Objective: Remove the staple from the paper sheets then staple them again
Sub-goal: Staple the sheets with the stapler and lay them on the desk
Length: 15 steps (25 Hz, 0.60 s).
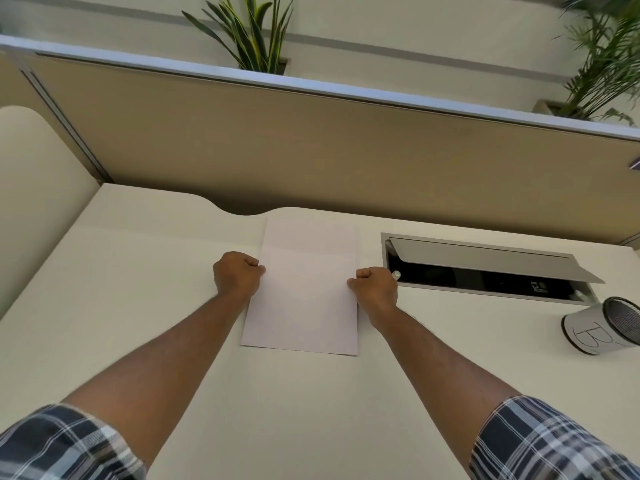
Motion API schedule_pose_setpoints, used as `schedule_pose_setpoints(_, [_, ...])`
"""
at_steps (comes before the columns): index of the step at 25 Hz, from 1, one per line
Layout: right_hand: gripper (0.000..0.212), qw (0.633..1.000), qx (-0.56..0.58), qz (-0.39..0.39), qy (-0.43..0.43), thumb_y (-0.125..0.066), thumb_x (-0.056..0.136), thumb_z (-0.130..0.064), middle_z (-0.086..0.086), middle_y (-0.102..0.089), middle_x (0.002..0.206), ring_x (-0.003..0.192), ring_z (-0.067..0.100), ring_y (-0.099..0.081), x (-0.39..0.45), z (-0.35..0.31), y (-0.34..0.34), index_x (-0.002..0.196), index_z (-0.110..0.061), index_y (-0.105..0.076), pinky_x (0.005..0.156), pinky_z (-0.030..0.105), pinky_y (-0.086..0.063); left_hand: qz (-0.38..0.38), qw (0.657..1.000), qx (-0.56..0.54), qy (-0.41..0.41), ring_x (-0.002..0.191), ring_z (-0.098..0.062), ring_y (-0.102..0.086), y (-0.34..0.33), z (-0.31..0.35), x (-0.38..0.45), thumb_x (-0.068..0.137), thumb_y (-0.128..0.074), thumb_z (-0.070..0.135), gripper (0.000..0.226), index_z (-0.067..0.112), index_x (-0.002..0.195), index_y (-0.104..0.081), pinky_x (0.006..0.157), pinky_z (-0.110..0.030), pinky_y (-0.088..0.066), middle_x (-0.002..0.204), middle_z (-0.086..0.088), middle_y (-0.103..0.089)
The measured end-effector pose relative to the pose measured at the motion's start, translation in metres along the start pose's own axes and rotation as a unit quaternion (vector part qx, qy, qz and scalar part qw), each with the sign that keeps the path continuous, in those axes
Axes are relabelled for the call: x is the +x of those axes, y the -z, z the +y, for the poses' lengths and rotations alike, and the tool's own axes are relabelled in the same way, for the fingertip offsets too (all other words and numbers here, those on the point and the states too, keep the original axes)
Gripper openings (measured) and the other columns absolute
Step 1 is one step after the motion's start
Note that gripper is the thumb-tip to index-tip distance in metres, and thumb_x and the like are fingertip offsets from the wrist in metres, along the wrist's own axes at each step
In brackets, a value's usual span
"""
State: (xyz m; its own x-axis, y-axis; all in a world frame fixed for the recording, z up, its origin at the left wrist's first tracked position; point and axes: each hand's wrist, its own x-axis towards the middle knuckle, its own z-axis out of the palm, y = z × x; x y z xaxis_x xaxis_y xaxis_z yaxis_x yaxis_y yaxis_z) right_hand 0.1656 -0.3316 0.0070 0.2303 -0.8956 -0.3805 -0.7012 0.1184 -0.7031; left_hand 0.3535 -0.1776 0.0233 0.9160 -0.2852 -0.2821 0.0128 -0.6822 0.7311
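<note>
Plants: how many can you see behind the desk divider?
2. A spiky striped-leaf plant stands behind the divider near top centre; a feathery palm-like one sits at the top right corner. The divider may hide others.

Two hands, the left hand [237,276] and the right hand [375,289], both fisted. One stack of paper sheets [304,289] mid-tabletop. One open cable hatch [485,265] and one mesh cup [602,327] toward the desk's right edge. Two plants [249,32] behind the partition.

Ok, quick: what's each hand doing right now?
Left hand: closed in a fist at the left edge of the paper sheets.
Right hand: closed at their right edge; whether it grips them cannot be told.
</note>
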Motion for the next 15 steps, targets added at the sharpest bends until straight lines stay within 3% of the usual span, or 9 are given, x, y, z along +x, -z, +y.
schedule_pose_setpoints(1, [0.002,1.0,-0.006,0.005,0.004,-0.073,0.084,-0.016,-0.003,-0.072,0.081,0.078,0.02,-0.067,-0.0005,-0.0002,0.0001,0.081,-0.017,-0.074,0.067,0.026,-0.048,0.003,1.0,-0.001,0.001,0.099,-0.03,-0.071,-0.0008,-0.0006,0.0008,0.08,-0.082,0.013,0.016,0.004,0.093,-0.079,0.092,-0.039,-0.057,0.101,-0.012,-0.077])
schedule_pose_setpoints(3, [0.013,1.0,-0.016,0.005,0.01,-0.073,0.086,-0.02,-0.003,-0.073,0.093,0.089,0.019,-0.067,-0.0015,0.0009,-0.0007,0.098,-0.017,-0.074,0.078,0.028,-0.051,0.007,1.0,-0.002,0.0,0.098,-0.03,-0.071,-0.0013,-0.0008,0.0008,0.081,-0.081,0.014,0.015,0.004,0.092,-0.08,0.092,-0.037,-0.056,0.099,-0.011,-0.078])
schedule_pose_setpoints(6, [0.02,0.999,-0.022,0.015,0.022,-0.072,0.088,-0.027,-0.002,-0.075,0.099,0.098,0.019,-0.066,-0.0008,0.0028,-0.0019,0.105,-0.018,-0.073,0.088,0.032,-0.053,0.008,1.0,0.018,-0.009,0.077,-0.026,-0.06,-0.0009,-0.0006,0.0016,0.082,-0.079,0.013,0.012,0.012,0.071,-0.073,0.077,-0.028,-0.049,0.075,-0.008,-0.067])
schedule_pose_setpoints(8, [0.015,0.999,-0.02,0.015,0.027,-0.07,0.089,-0.028,-0.002,-0.074,0.095,0.096,0.018,-0.065,-0.0014,0.0039,-0.0019,0.1,-0.018,-0.072,0.085,0.029,-0.051,0.004,0.999,0.03,-0.016,0.07,-0.022,-0.047,-0.0013,-0.0029,0.0034,0.081,-0.076,0.013,0.021,0.018,0.066,-0.062,0.07,-0.026,-0.041,0.071,-0.002,-0.053])
schedule_pose_setpoints(10, [0.01,0.999,-0.028,0.013,0.031,-0.068,0.09,-0.027,-0.007,-0.065,0.076,0.089,0.017,-0.06,-0.0022,0.0041,-0.0017,0.08,-0.024,-0.064,0.079,0.027,-0.047,0.001,0.999,0.043,-0.02,0.071,-0.02,-0.042,-0.0006,-0.0042,0.0037,0.081,-0.074,0.012,0.024,0.02,0.066,-0.057,0.068,-0.026,-0.037,0.072,0.0,-0.048])
schedule_pose_setpoints(12, [0.036,0.999,-0.042,0.009,0.033,-0.066,0.089,-0.025,-0.012,-0.043,0.059,0.081,0.018,-0.054,-0.0028,0.0045,-0.0033,0.061,-0.027,-0.043,0.072,0.026,-0.042,0.003,0.999,0.044,-0.024,0.072,-0.02,-0.045,-0.0005,-0.0055,0.0035,0.081,-0.074,0.011,0.023,0.02,0.067,-0.058,0.07,-0.026,-0.038,0.073,-0.001,-0.051])
schedule_pose_setpoints(15, [0.045,0.997,-0.062,0.005,0.041,-0.064,0.088,-0.022,-0.012,-0.032,0.057,0.074,0.02,-0.046,-0.0058,0.003,-0.0019,0.057,-0.027,-0.032,0.068,0.026,-0.038,-0.001,0.999,0.033,-0.015,0.078,-0.021,-0.049,-0.0003,-0.005,-0.0005,0.083,-0.073,0.009,0.018,0.018,0.072,-0.061,0.074,-0.024,-0.039,0.078,-0.001,-0.057])
